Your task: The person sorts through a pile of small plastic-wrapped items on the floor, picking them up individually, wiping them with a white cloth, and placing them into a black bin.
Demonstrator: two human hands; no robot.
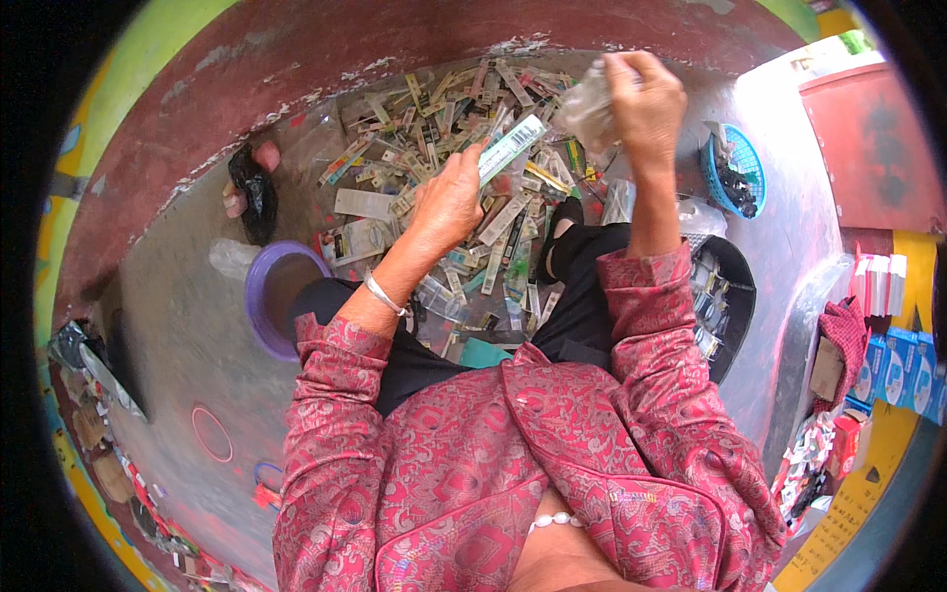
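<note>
My left hand [449,202] is closed round a long, narrow package [510,146], pale green and white with a barcode at its far end. The package tilts up to the right above the floor. To its right my right hand [646,104] is raised, fingers pinched on a crumpled clear plastic wrapper [590,107] that hangs to the left and looks slightly blurred. Below both hands spreads a heap of flat, narrow packages [503,217] and clear plastic pieces, between and beyond my legs.
A purple basin [258,296] stands left of my leg. On the right are a black tub [735,316] of small packs and a blue basket [752,163] with dark scraps. A black plastic bag [258,202] lies by the red wall [148,187]. Blue boxes [900,370] stand far right.
</note>
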